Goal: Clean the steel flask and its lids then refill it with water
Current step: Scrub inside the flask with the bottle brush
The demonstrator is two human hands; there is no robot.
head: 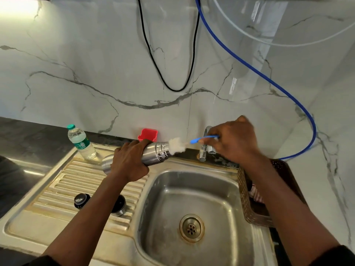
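Steel flask [153, 153] is gripped around its middle by the left hand [129, 162], fingers wrapped closed, and held nearly level above the drainboard [63, 191] beside the sink basin [192, 204], mouth toward the tap [204, 146]. The bottle brush [177, 144] is pinched by its blue handle in the closed right hand [234, 143], white bristles just at the mouth; it is best fed in along the flask's axis and twisted over the full depth (the neck is narrow). Two lids [81, 200] are seen on the drainboard, one partly hidden behind the left forearm, and the flask's interior cannot be made out.
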